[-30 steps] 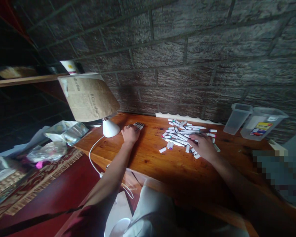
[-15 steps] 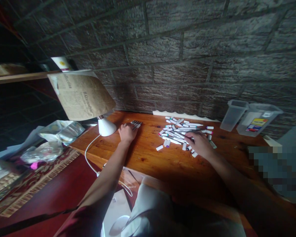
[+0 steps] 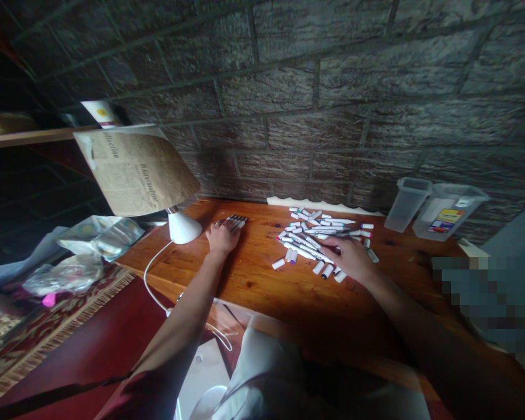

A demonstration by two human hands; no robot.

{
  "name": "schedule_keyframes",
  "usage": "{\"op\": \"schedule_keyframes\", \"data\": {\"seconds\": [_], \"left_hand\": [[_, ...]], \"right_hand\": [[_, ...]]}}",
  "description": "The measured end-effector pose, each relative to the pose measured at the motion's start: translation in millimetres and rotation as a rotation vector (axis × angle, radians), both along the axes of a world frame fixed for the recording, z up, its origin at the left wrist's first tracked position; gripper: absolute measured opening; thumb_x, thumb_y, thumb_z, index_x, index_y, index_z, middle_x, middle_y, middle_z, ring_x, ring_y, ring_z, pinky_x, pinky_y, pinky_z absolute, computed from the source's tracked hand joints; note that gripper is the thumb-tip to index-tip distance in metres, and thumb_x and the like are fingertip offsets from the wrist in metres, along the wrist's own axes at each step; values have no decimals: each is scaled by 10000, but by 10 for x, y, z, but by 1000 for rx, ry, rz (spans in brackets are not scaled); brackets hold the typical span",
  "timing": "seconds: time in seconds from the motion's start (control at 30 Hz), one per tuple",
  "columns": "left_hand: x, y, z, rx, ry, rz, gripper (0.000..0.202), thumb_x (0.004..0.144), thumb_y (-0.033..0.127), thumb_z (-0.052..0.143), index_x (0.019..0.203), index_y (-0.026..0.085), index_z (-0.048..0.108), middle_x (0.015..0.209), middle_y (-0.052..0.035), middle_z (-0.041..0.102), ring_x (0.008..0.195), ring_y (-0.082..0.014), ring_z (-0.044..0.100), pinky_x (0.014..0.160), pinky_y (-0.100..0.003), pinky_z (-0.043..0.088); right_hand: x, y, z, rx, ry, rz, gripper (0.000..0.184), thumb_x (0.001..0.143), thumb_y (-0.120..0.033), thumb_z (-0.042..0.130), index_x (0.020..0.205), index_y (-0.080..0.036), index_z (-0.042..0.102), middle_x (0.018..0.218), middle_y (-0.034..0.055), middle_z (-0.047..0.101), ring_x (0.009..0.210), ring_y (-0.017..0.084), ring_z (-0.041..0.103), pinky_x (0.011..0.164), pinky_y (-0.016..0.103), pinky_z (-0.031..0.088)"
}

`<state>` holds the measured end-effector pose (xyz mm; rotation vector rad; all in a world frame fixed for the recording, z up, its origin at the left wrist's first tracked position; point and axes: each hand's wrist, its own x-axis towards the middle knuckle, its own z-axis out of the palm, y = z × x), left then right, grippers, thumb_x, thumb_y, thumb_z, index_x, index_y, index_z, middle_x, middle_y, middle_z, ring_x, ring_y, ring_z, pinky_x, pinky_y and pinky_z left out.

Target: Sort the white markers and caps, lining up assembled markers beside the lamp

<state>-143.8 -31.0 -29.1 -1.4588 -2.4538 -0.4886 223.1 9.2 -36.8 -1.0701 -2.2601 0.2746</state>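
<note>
My left hand [image 3: 221, 238] lies palm down on the wooden table [image 3: 262, 291], with a small bunch of markers [image 3: 237, 221] gripped in its fingers and their ends poking out past the fingertips. To the right lies a loose pile of white-barrelled markers [image 3: 315, 239] with coloured caps. My right hand [image 3: 349, 258] rests on the pile's right side, fingers stretched over the markers. Whether it grips any is hidden. A single marker [image 3: 371, 255] lies just beyond those fingers.
A white lamp base [image 3: 182, 227] with a newspaper shade [image 3: 135, 169] stands left of my left hand, its white cable [image 3: 155, 286] dropping over the table edge. Two clear plastic containers [image 3: 441, 213] stand at the far right against a brick wall [image 3: 289, 99].
The whole view has drifted left. My right hand stays over the pile's right side, and several markers near its fingers have shifted slightly. My left hand keeps its bunch.
</note>
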Motion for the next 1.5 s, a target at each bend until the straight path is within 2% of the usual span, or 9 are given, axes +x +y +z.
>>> {"op": "schedule_keyframes", "data": {"seconds": [0.17, 0.37, 0.5, 0.67, 0.8, 1.0, 1.17, 1.33, 1.5], "left_hand": [[-21, 9, -38, -47, -3, 1, 549, 857, 480, 505, 1327, 197, 510, 1397, -137, 496, 1259, -305, 454, 1056, -461, 339], [-20, 0, -14, -95, -31, -2, 541, 861, 527, 466, 1321, 245, 502, 1387, -130, 502, 1214, -323, 493, 979, -489, 402], [-6, -7, 6, -108, -29, -7, 534, 871, 535, 448, 1316, 247, 508, 1384, -135, 498, 1208, -327, 492, 961, -486, 412], [-27, 11, -2, -106, -47, 13, 544, 878, 537, 429, 1332, 245, 495, 1386, -138, 491, 1212, -329, 482, 960, -492, 409], [-48, 20, 19, -109, -53, 36, 536, 880, 520, 430, 1332, 240, 492, 1381, -144, 494, 1217, -330, 476, 960, -493, 411], [-48, 12, 38, -111, -64, 51, 543, 873, 519, 437, 1333, 235, 485, 1369, -150, 507, 1238, -335, 468, 977, -503, 393], [-20, -2, 23, 22, -6, 39, 557, 871, 491, 469, 1315, 159, 514, 1454, -191, 407, 1354, -329, 340, 1092, -497, 264], [155, 4, 148, 279, -170, -165, 462, 912, 471, 398, 1166, 151, 614, 1241, -137, 610, 1182, -266, 513, 1029, -376, 362], [790, 86, 368, 241, -807, -589, 588, 900, 592, 366, 997, 108, 686, 950, -108, 705, 793, -177, 605, 727, -282, 459]], "right_hand": [[11, 10, -16, -34, 7, -5, 142, 849, -277, 604, 930, -238, 713, 949, 31, 750, 882, 209, 691, 843, 341, 512], [72, -29, 96, -101, 132, -54, 169, 860, -276, 579, 977, -226, 690, 928, 29, 751, 820, 186, 707, 787, 309, 531], [79, -88, 143, -111, 45, -19, 161, 826, -332, 633, 944, -247, 703, 957, 22, 749, 862, 199, 698, 801, 322, 524], [58, -76, 121, -70, -41, -61, 125, 803, -241, 639, 904, -229, 711, 928, 43, 751, 878, 210, 687, 834, 331, 507], [80, -29, 136, -171, 207, -84, 115, 788, -258, 629, 868, -213, 699, 910, 33, 747, 838, 189, 692, 807, 316, 522], [168, 1, 260, -553, 815, -44, 336, 705, -415, 715, 977, -217, 707, 982, 44, 738, 947, 231, 675, 790, 334, 529], [169, 5, 210, -775, 962, 40, 400, 688, -504, 717, 994, -245, 716, 1105, 76, 711, 1022, 255, 657, 750, 329, 526], [58, -47, 144, -787, 944, 90, 422, 693, -485, 726, 1048, -257, 703, 1062, 53, 722, 936, 201, 666, 751, 313, 516], [-44, -146, 203, -677, 880, 122, 375, 699, -429, 741, 1018, -235, 720, 1015, 32, 735, 933, 194, 665, 809, 320, 513]]}}
